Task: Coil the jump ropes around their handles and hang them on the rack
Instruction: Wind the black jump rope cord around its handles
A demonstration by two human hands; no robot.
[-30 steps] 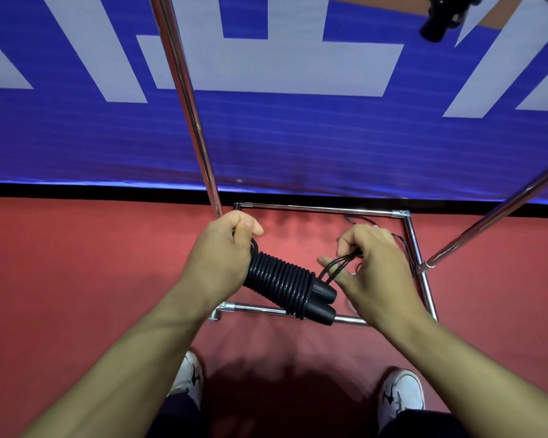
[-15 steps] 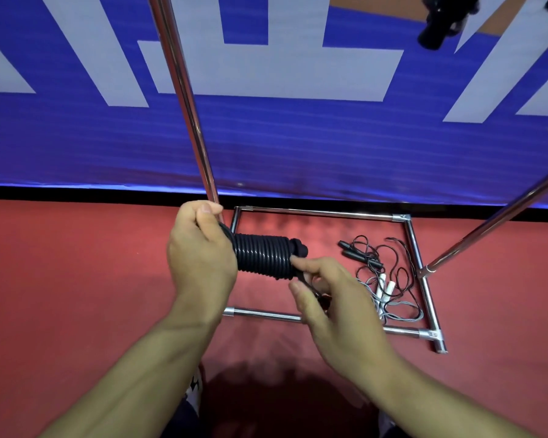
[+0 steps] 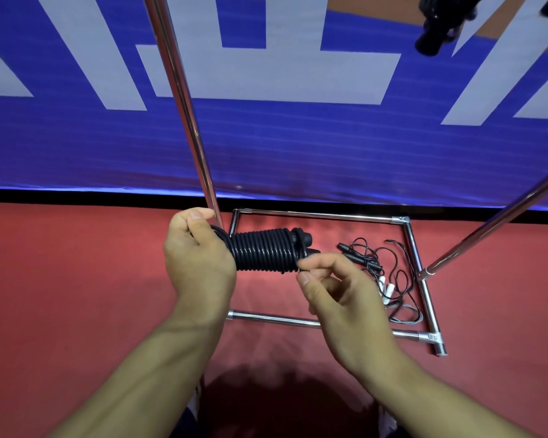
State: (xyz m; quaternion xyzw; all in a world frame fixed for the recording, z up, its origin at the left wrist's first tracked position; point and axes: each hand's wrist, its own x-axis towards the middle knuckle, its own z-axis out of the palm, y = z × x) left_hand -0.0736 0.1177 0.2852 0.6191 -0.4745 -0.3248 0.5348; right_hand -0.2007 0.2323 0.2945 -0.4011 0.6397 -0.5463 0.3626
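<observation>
A black jump rope (image 3: pixel 266 249) is wound in tight coils around its two handles and lies level in front of me. My left hand (image 3: pixel 200 257) grips its left end, thumb on top. My right hand (image 3: pixel 332 289) is at the bundle's right end, fingers curled, thumb and forefinger pinching the rope's end right by the coils. The chrome rack (image 3: pixel 184 99) rises just behind the bundle. More loose ropes (image 3: pixel 383 276), with black and white handles, lie tangled on the floor inside the rack's base.
The rack's base frame (image 3: pixel 424 279) forms a chrome rectangle on the red floor. A second slanted pole (image 3: pixel 494 229) rises at the right. A blue and white banner (image 3: pixel 298 137) stands behind. A dark coiled bundle (image 3: pixel 437 30) hangs at the top right.
The bundle was tilted down to the right, then turned level and lifted. My right hand moved from the rope loop behind the handles to the front right end of the coils.
</observation>
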